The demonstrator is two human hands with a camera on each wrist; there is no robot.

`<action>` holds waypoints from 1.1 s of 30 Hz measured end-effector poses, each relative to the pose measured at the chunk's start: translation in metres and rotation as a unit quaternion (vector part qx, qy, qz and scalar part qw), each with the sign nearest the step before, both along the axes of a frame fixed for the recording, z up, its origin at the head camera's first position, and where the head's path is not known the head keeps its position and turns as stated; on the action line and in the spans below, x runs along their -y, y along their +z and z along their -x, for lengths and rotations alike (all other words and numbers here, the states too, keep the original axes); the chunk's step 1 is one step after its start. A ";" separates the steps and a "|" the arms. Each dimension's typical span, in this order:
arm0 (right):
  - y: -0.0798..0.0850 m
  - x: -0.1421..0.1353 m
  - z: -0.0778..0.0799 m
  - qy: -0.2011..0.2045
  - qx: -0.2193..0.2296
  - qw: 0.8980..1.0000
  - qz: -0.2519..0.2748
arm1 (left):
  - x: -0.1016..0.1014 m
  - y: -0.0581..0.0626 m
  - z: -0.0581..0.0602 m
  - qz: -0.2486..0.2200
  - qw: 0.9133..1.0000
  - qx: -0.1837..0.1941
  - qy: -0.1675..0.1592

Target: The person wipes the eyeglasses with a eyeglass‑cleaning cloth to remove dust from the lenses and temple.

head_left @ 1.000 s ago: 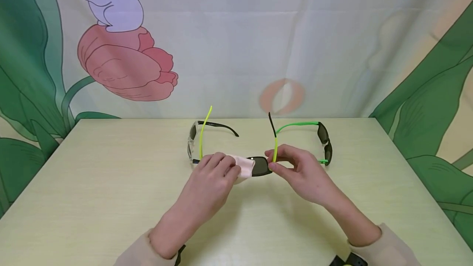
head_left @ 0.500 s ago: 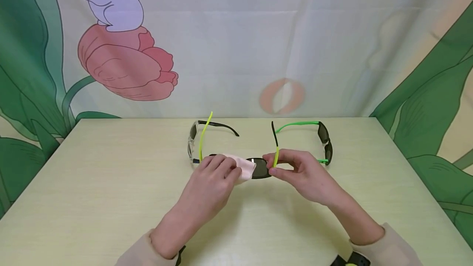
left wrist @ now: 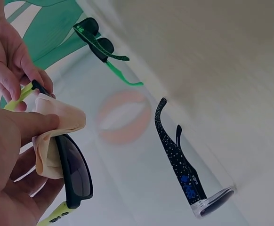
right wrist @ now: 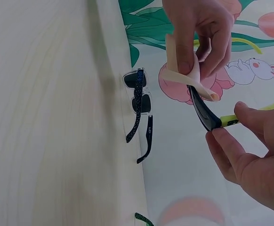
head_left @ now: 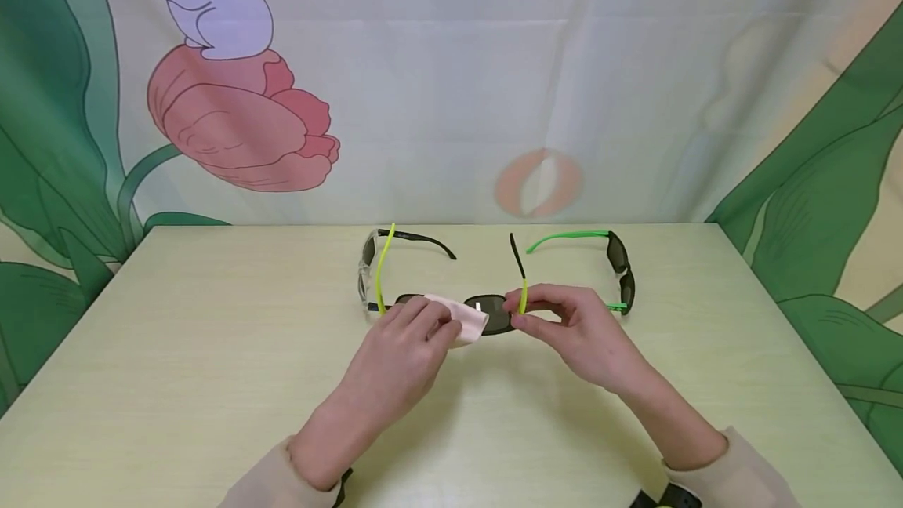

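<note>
Right grip [head_left: 574, 329] pinches sunglasses [head_left: 498, 318] edge, gap above tabletop [head_left: 212, 359].

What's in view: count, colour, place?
Table: one, pale, foreground.
Backdrop: one, white with prints, behind.
Clear-framed sunglasses: one, black arms, table's left rear.
Green-armed sunglasses: one, dark lenses, table's right rear.
Yellow-armed sunglasses: one, black front, centre.
Cloth: one, pale pink, partly covering that pair.
Sleeves: two, beige, bottom.
Wrist gear: two, mostly black, bottom edge.
Left hand: one, bare, gripping the cloth.
Right hand: one, bare, pinching the yellow-armed sunglasses.
</note>
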State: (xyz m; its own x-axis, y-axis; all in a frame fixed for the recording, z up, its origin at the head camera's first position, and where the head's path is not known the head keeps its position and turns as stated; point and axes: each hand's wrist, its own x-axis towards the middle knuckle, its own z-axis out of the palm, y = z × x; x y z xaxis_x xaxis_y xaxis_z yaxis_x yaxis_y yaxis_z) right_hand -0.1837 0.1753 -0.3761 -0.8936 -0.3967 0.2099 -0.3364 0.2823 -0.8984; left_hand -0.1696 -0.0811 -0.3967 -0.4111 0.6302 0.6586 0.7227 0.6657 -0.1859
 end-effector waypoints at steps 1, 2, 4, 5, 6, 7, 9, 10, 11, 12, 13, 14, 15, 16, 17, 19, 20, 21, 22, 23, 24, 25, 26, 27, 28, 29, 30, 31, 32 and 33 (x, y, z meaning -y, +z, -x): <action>0.000 0.000 0.000 -0.003 0.001 1.000 0.001 | 0.000 0.000 0.000 -0.005 1.000 0.005 -0.001; 0.000 0.001 0.000 -0.006 0.000 1.000 0.001 | 0.000 -0.001 0.001 -0.010 1.000 0.010 -0.002; -0.001 0.001 0.000 -0.011 -0.002 1.000 -0.002 | -0.001 -0.002 0.001 -0.018 1.000 0.019 -0.004; -0.001 0.001 0.000 -0.014 -0.004 1.000 -0.002 | -0.001 -0.002 0.002 -0.020 1.000 0.022 -0.004; -0.001 0.002 -0.001 -0.016 -0.004 1.000 -0.003 | -0.002 -0.002 0.002 -0.021 0.999 0.025 -0.005; -0.001 0.002 -0.001 -0.017 -0.005 1.000 -0.003 | -0.002 -0.003 0.003 -0.022 0.999 0.028 -0.006; -0.001 0.003 -0.001 -0.018 -0.008 1.000 -0.003 | -0.004 -0.003 0.003 -0.019 0.999 0.032 -0.006; 0.000 0.004 -0.001 -0.018 -0.008 1.000 -0.002 | -0.004 -0.002 0.004 -0.016 0.999 0.034 -0.004; 0.000 0.005 -0.001 -0.017 -0.008 1.000 -0.001 | -0.005 -0.002 0.004 -0.012 0.999 0.038 -0.003; 0.000 0.005 -0.001 -0.017 -0.009 1.000 -0.001 | -0.006 -0.001 0.003 -0.009 0.999 0.043 -0.002; 0.000 0.006 -0.001 -0.015 -0.010 1.000 0.000 | -0.006 -0.001 0.003 -0.004 0.999 0.049 0.001; 0.001 0.007 -0.001 -0.015 -0.011 1.000 0.000 | -0.007 -0.001 0.003 0.000 0.998 0.055 0.003; 0.001 0.007 -0.002 -0.015 -0.010 1.000 0.000 | -0.007 0.000 0.003 0.005 0.998 0.062 0.007; 0.001 0.008 -0.002 -0.015 -0.010 1.000 0.000 | -0.008 0.000 0.003 0.010 0.998 0.068 0.010; 0.001 0.009 -0.002 -0.013 -0.007 1.000 0.001 | -0.008 0.000 0.003 0.013 0.997 0.075 0.012; 0.001 0.009 -0.002 -0.013 -0.003 1.000 0.001 | -0.009 0.000 0.003 0.020 0.996 0.087 0.014; 0.001 0.009 -0.003 -0.013 -0.001 1.000 0.000 | -0.010 0.000 0.003 0.023 0.996 0.091 0.014; 0.001 0.010 -0.003 -0.013 0.002 1.000 -0.001 | -0.010 0.000 0.003 0.027 0.995 0.094 0.015; 0.001 0.010 -0.003 -0.013 0.003 1.000 -0.002 | -0.011 0.000 0.003 0.029 0.995 0.096 0.014; 0.001 0.010 -0.004 -0.013 0.004 1.000 -0.004 | -0.011 0.000 0.003 0.031 0.995 0.098 0.012; 0.001 0.010 -0.004 -0.013 0.004 1.000 -0.005 | -0.012 0.000 0.003 0.033 0.995 0.099 0.009; 0.001 0.010 -0.004 -0.013 0.003 1.000 -0.005 | -0.012 0.001 0.002 0.034 0.995 0.098 0.007; 0.002 0.011 -0.004 -0.014 0.003 1.000 -0.005 | -0.013 0.001 0.002 0.037 0.994 0.098 0.006; 0.002 0.011 -0.005 -0.015 0.003 1.000 -0.005 | -0.013 0.001 0.002 0.038 0.995 0.097 0.005; 0.002 0.011 -0.005 -0.016 0.003 1.000 -0.005 | -0.013 0.002 0.002 0.040 0.995 0.096 0.004; 0.001 0.011 -0.005 -0.017 0.003 1.000 -0.004 | -0.014 0.002 0.002 0.041 0.995 0.096 0.004; 0.001 0.011 -0.005 -0.018 0.003 1.000 -0.003 | -0.014 0.002 0.002 0.042 0.995 0.095 0.004; 0.001 0.011 -0.005 -0.018 0.003 1.000 -0.001 | -0.014 0.002 0.002 0.043 0.995 0.095 0.004; 0.001 0.011 -0.005 -0.018 0.004 1.000 0.001 | -0.015 0.002 0.002 0.042 0.995 0.093 0.003; 0.001 0.012 -0.005 -0.019 0.005 1.000 0.002 | -0.015 0.002 0.002 0.040 0.995 0.091 0.000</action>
State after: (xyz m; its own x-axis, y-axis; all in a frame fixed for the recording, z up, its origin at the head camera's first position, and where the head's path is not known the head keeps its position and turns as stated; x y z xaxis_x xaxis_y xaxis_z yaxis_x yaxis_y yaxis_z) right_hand -0.1787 0.1637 -0.3754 -0.9096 -0.3624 0.2033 -0.3174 0.2904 -0.9027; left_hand -0.1718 -0.0666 -0.3944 -0.5187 0.6779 0.5209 0.7489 0.6542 -0.1056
